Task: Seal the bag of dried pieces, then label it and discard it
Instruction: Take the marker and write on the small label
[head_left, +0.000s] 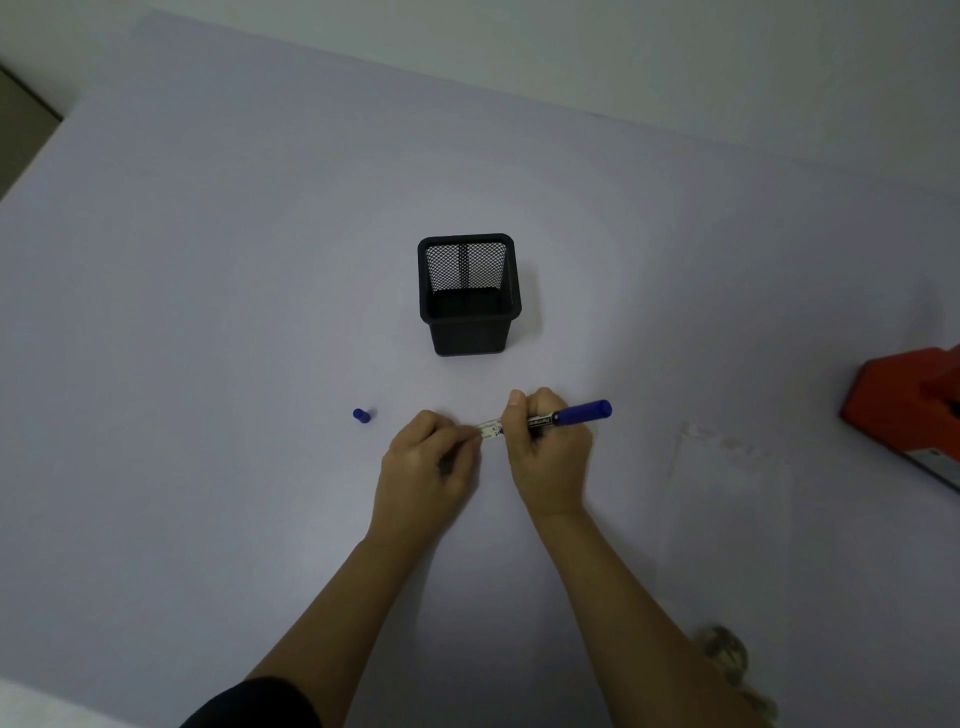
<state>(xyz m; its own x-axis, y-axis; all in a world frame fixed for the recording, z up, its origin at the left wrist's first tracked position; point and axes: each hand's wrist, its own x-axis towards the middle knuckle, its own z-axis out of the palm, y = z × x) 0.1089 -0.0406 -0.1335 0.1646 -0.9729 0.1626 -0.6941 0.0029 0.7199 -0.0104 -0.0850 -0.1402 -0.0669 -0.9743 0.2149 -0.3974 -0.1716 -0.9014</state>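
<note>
My right hand (548, 457) grips a blue marker (569, 414), its capped end pointing right and its tip down at a small white label (488, 430). My left hand (431, 462) pinches the left end of that label against the table. A loose blue cap (361, 415) lies to the left of my hands. A clear plastic bag (727, 457) lies flat to the right, faint against the table. Blurred brownish dried pieces (724, 657) show near my right forearm at the bottom right. Whether the bag is sealed cannot be made out.
A black mesh basket (467, 332) stands upright just beyond my hands, open at the top. An orange-red device (909, 410) sits at the right edge. The pale table (208, 312) ends at a wall at the back and drops off at the far left.
</note>
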